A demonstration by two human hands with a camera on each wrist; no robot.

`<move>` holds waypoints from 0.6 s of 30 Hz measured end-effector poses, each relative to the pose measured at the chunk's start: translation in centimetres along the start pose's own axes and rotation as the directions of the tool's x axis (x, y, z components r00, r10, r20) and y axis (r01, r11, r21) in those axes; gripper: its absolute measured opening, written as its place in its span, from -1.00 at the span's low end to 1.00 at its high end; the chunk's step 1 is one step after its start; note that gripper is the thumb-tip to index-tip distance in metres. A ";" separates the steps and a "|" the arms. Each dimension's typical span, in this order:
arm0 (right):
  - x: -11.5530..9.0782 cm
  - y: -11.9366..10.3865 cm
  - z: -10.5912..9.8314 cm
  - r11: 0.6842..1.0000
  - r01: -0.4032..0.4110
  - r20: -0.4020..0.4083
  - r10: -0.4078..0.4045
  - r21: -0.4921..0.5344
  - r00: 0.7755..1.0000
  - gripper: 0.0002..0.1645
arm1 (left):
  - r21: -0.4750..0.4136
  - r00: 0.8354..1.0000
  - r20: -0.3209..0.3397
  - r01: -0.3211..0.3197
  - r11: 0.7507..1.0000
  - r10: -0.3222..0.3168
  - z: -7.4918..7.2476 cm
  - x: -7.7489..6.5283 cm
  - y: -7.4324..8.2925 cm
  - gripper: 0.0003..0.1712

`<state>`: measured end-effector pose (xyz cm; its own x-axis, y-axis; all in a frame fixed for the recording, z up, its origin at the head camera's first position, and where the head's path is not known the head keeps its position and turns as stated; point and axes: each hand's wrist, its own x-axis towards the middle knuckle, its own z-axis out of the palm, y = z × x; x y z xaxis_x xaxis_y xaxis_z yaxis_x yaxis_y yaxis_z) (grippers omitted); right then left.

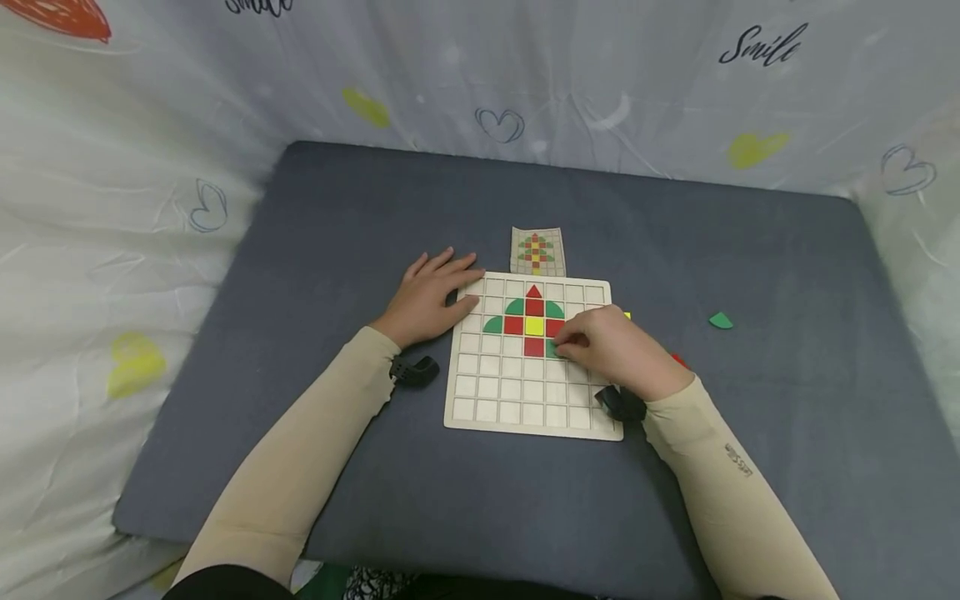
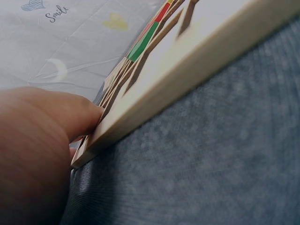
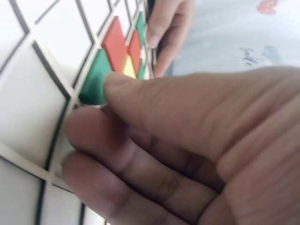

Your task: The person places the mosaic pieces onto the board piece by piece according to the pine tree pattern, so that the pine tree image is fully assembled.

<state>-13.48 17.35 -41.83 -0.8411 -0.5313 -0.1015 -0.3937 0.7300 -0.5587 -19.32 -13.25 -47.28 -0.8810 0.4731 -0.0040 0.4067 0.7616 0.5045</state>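
Observation:
A pale gridded board (image 1: 487, 410) lies on the table. My left hand (image 1: 431, 298) rests at its upper left corner with fingers spread; the thumb (image 2: 86, 115) touches the board's edge. My right hand (image 1: 611, 343) pinches a green piece (image 3: 96, 79) with thumb and fingertips at a cell below the red and yellow squares. Set in the grid are a red triangle (image 1: 534, 292), several red squares (image 1: 534, 347), a yellow square (image 1: 534, 326) and green quarter-round pieces (image 1: 492, 325). The fingers partly cover the pinched piece.
Behind the board lies a small pattern card (image 1: 537, 250) with a similar coloured figure. A loose green piece (image 1: 721, 321) is to the right. Beside the right hand, a red piece (image 1: 678, 360) and a yellow piece (image 1: 627, 315) peek out, partly hidden. Printed cloth hangs behind the grey table (image 1: 375, 217).

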 end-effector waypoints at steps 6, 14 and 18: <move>0.0 0.3 -0.6 1.000 -0.015 -0.002 0.015 -0.002 1.000 -0.91 | -0.004 1.000 0.002 0.003 1.000 -0.003 -0.1 0.0 0.1 -0.37; -0.6 1.1 -1.9 0.997 -0.073 0.006 0.073 -0.002 0.997 -0.82 | -0.006 1.000 0.004 0.001 1.000 -0.001 -0.1 0.1 0.1 -0.37; -1.0 1.4 -2.9 0.991 -0.130 0.010 0.130 -0.015 0.991 -0.73 | -0.001 1.000 0.005 0.005 1.000 -0.005 0.1 0.0 0.0 -0.36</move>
<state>-14.32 20.17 -40.12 -0.8814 -0.4360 -0.1817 -0.2865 0.7993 -0.5282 -19.33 -13.20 -47.33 -0.8819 0.4714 -0.0109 0.4018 0.7634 0.5057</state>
